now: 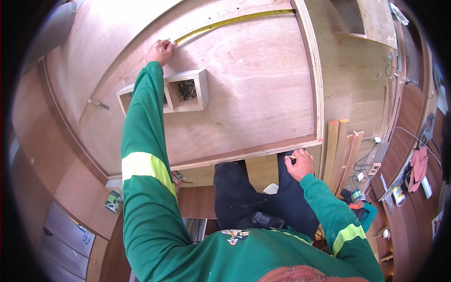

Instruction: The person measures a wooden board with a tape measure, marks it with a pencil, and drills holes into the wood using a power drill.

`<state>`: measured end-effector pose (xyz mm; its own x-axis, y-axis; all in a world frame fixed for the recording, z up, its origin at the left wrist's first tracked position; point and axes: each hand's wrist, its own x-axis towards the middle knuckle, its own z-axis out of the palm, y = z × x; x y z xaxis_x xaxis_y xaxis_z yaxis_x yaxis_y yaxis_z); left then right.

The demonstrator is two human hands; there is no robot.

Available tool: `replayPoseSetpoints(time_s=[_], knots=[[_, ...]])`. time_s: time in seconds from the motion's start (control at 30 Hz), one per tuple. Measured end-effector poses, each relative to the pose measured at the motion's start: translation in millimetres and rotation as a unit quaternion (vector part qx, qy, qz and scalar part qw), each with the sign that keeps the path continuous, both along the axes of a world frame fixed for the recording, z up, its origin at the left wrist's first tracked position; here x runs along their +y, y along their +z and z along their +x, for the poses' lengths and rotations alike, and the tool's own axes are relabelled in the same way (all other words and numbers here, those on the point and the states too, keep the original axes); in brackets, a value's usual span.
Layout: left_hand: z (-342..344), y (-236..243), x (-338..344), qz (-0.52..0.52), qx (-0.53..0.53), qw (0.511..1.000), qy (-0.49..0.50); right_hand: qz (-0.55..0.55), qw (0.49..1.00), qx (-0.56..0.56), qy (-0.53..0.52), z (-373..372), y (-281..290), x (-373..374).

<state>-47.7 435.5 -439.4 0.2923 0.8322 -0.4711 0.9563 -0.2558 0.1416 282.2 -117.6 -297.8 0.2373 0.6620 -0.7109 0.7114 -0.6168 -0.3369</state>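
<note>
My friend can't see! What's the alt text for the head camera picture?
A left hand holds a yellow tape measure along a wooden panel; the right hand holds what looks like a pencil, close to the panel. A wooden box with compartments sits on the panel.

I count two bare hands here, one long yellow metal measuring tape, one short yellow pencil, one pale rectangular wooden box.

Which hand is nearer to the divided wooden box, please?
Left. The left hand is just beyond the divided wooden box; the right hand is farther, at the near edge of the framed wooden panel.
</note>
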Motion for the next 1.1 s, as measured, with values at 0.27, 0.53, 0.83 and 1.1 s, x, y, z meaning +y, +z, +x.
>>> replayPoseSetpoints(time_s=[0.27,0.53,0.83,1.1], knots=[[2.5,-0.9,8.6,-0.017,-0.02,0.999,-0.033,0.003,1.0,-0.008,0.004,-2.8,-3.4,-1.1],[-0.3,-4.6,6.0,-0.003,-0.021,1.0,-0.006,0.003,1.0,-0.012,0.019,-4.2,-5.7,-0.7],[5.2,-7.5,4.8,0.004,-0.014,0.999,0.049,-0.011,1.0,-0.012,0.027,-3.9,-3.6,2.0],[17.8,-6.5,7.9,0.016,0.025,0.999,0.033,-0.012,0.999,-0.018,0.034,-3.2,-8.3,-1.9]])
